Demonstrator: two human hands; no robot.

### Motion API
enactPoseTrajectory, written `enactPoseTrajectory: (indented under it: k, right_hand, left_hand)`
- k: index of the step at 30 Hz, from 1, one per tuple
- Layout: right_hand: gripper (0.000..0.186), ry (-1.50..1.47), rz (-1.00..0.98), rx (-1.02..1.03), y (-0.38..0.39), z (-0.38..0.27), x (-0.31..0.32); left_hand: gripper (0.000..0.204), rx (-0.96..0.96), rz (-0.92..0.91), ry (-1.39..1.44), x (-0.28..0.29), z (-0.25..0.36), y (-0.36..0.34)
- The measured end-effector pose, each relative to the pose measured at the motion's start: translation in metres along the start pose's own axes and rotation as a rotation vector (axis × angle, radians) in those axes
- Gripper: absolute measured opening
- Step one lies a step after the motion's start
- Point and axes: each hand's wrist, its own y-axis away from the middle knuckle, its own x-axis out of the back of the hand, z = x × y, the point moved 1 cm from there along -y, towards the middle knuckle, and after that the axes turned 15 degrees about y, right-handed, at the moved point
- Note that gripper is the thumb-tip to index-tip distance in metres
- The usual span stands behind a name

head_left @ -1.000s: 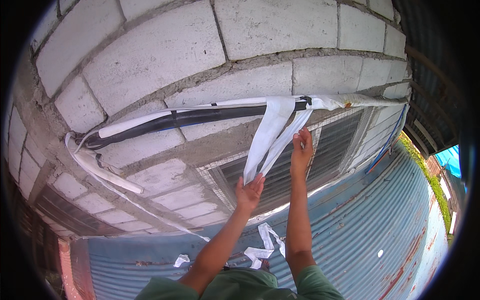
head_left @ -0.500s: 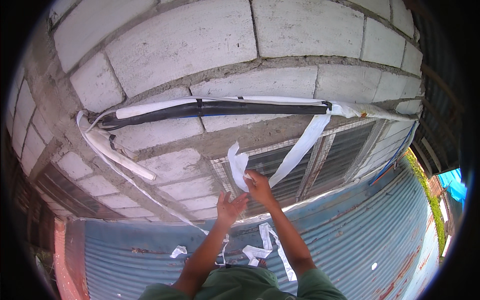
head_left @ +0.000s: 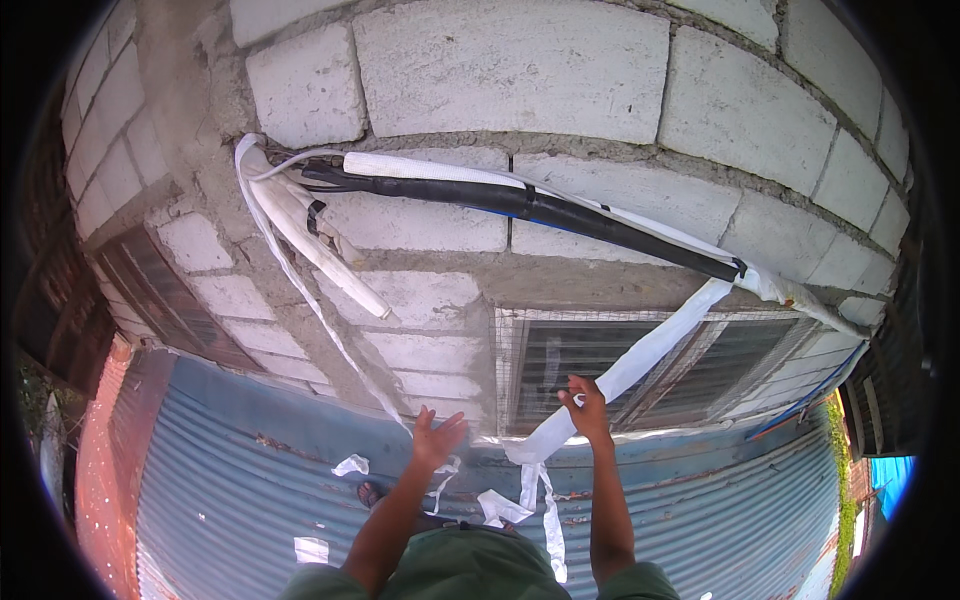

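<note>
In front of the window, my right hand (head_left: 590,412) has its fingers curved and apart, with a white strip of wrapping tape (head_left: 655,345) passing just behind them. The strip hangs from a long bundle (head_left: 630,236) of black foam-covered pipe, white tube and grey cable along the wall. To the left, my left hand (head_left: 438,440) is spread, palm up, holding nothing. The bundle's right part (head_left: 790,292) is wrapped in white. At its left end, a white-wrapped piece (head_left: 330,265) and a thin white strip (head_left: 300,275) droop from the wall corner.
Behind the bundle rises a wall of pale blocks (head_left: 510,70). Below it is a louvred window (head_left: 570,360) with wire mesh. Under me lies a blue, rust-stained corrugated metal roof (head_left: 700,500), with a loose white strip (head_left: 553,530) and white scraps (head_left: 350,465) on it.
My right hand was pinching the tape with its end raised; now its fingers are apart and the tape hangs lower. My left hand has moved away from the right. The view has shifted.
</note>
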Motion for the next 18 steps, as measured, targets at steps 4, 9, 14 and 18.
enactPoseTrajectory:
  k: [4,9,14,18]
  right_hand:
    - [0.034,-0.189,0.109,-0.148,-0.011,0.0,0.018]
    - [0.028,-0.326,0.013,-0.188,0.014,0.0,-0.01]
    - [0.023,-0.356,-0.108,-0.214,0.056,0.003,-0.06]
    - [0.022,-0.381,-0.183,-0.262,0.087,0.0,-0.092]
  left_hand:
    - [0.069,-0.014,0.059,0.039,0.034,0.005,0.001]
    - [0.057,-0.075,0.199,0.044,0.068,0.0,0.007]
    - [0.053,-0.07,0.272,0.093,0.101,0.004,0.018]
    - [0.052,-0.096,0.318,0.067,0.123,0.006,0.023]
